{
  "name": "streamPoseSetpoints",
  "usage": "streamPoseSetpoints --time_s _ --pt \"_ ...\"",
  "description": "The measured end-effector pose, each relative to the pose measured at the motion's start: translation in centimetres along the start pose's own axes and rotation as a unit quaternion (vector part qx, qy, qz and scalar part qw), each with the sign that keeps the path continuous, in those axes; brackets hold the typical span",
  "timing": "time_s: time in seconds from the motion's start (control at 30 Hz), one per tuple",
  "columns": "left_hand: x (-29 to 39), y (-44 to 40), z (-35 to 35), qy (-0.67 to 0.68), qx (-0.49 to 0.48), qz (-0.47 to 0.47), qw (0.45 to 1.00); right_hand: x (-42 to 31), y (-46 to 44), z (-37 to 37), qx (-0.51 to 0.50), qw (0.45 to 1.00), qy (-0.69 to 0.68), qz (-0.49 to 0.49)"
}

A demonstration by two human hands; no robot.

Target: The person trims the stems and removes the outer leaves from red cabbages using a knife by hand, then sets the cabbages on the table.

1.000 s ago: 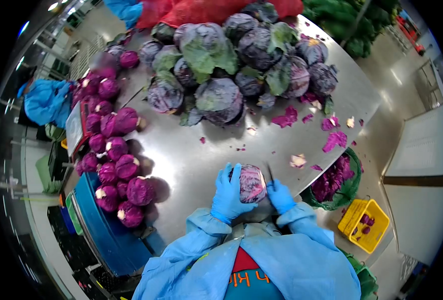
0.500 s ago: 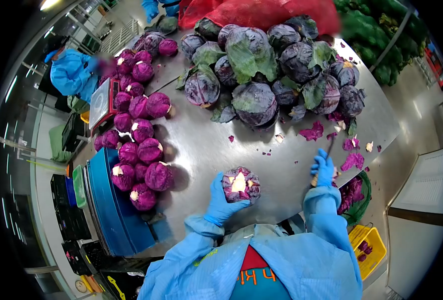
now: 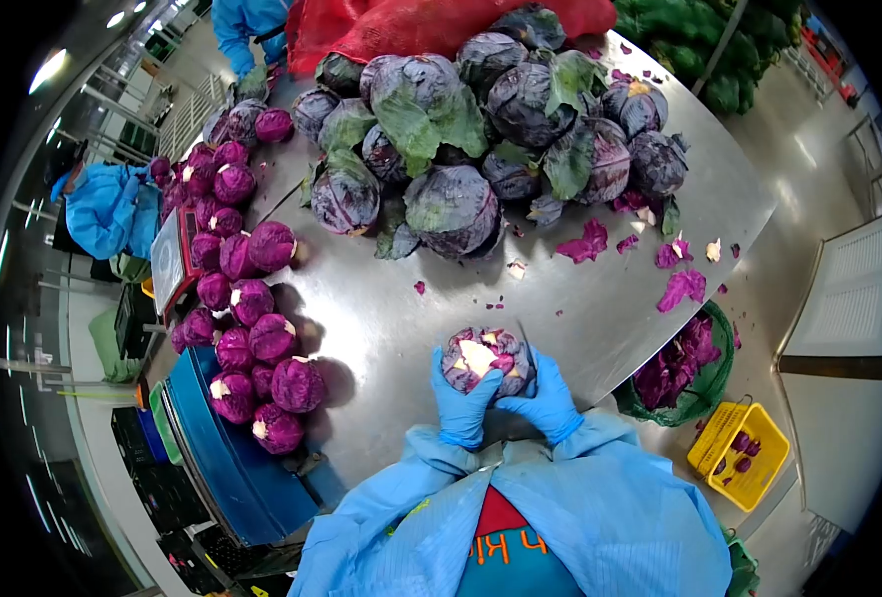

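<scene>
A red cabbage [image 3: 508,348] with a pale cut stem end facing up is just above the steel table near its front edge. My left hand [image 3: 464,406] is wrapped round its left and near side. My right hand [image 3: 549,400] is closed against the cabbage's right side. From its fingers a thin knife blade [image 3: 525,333] sticks up beside the cabbage; the handle is hidden by the glove. Both hands wear blue gloves.
Untrimmed cabbages [image 3: 451,209] are heaped at the back, before a red mesh sack [image 3: 391,28]. Trimmed purple cabbages [image 3: 272,338] line the left, by a scale [image 3: 170,261]. A green-netted bin [image 3: 675,373] of leaves and a yellow basket [image 3: 750,486] stand at right. Co-workers are beyond.
My right hand has come in from the right with the knife and now meets the cabbage. My left hand keeps its hold. The camera view has shifted a little.
</scene>
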State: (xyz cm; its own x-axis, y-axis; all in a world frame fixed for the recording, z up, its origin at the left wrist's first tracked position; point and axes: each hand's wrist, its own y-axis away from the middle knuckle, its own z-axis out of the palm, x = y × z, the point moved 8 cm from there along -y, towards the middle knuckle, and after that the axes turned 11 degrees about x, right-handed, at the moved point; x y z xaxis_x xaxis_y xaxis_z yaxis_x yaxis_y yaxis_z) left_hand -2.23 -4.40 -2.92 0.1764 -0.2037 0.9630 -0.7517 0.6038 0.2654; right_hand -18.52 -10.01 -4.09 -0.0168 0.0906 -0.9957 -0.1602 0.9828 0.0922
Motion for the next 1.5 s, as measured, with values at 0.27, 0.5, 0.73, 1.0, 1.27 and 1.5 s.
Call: streamPoseSetpoints --time_s 0.27,0.5,0.73,1.0,1.27,1.5 --pt "-0.2 -4.4 -0.3 0.001 -0.051 -0.077 0.996 1.0 -1.9 -11.2 0.143 0.976 0.118 0.112" --pt "3.7 -2.4 2.4 -0.249 -0.189 0.088 0.946 -3.2 0.1 -31.6 0.354 0.736 0.564 0.125" --pt "5.3 0.5 6.5 -0.386 -0.177 0.258 0.868 -3.1 -3.2 -8.9 -0.051 0.935 0.351 -0.019" --pt "6.0 0.8 7.6 -0.463 -0.168 0.226 0.84 -2.3 -5.0 -3.9 -0.104 0.925 0.365 -0.013" --pt "5.2 0.2 7.7 -0.468 -0.155 0.216 0.843 -0.1 -7.7 -3.8 -0.083 0.919 0.386 -0.023" --pt "6.0 2.6 5.4 -0.405 -0.167 0.286 0.852 2.5 -7.8 -4.9 -0.114 0.966 0.144 0.183"
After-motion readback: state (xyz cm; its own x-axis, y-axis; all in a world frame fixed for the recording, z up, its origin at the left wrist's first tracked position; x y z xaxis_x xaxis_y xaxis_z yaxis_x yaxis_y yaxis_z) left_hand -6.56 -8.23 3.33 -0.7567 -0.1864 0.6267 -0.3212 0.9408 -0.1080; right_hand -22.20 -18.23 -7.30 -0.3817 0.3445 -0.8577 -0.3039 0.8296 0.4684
